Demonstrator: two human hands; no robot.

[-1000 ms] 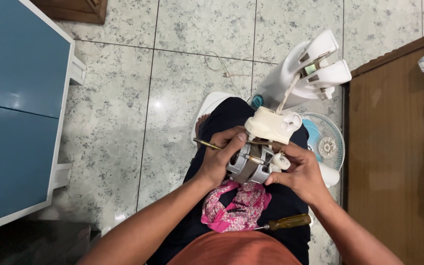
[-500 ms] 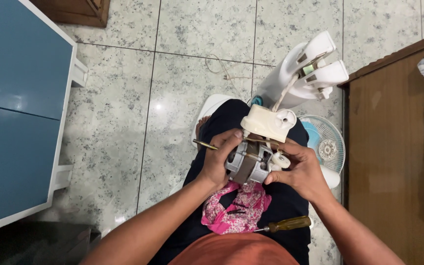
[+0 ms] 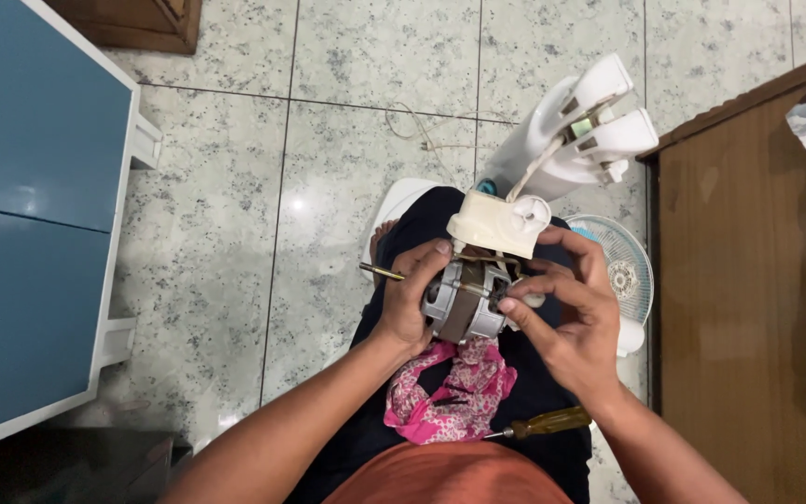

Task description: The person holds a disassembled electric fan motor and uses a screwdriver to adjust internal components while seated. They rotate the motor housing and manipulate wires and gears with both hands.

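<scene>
Grey fan motor point(image 3: 464, 303) gripped in my left hand point(image 3: 412, 299); right hand point(image 3: 576, 317) pinches wiring beside it — advise steadying firmly.

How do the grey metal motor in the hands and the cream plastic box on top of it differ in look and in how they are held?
The motor is grey metal with a brass-coloured shaft sticking out to its left; the cream box is smooth plastic. The left hand wraps around the motor's side and the right hand pinches at its other end; on the box, only the right hand's fingers show, at its edge. The motor looks bulkier, the box flatter. Both belong to one assembly held over the lap.
</scene>
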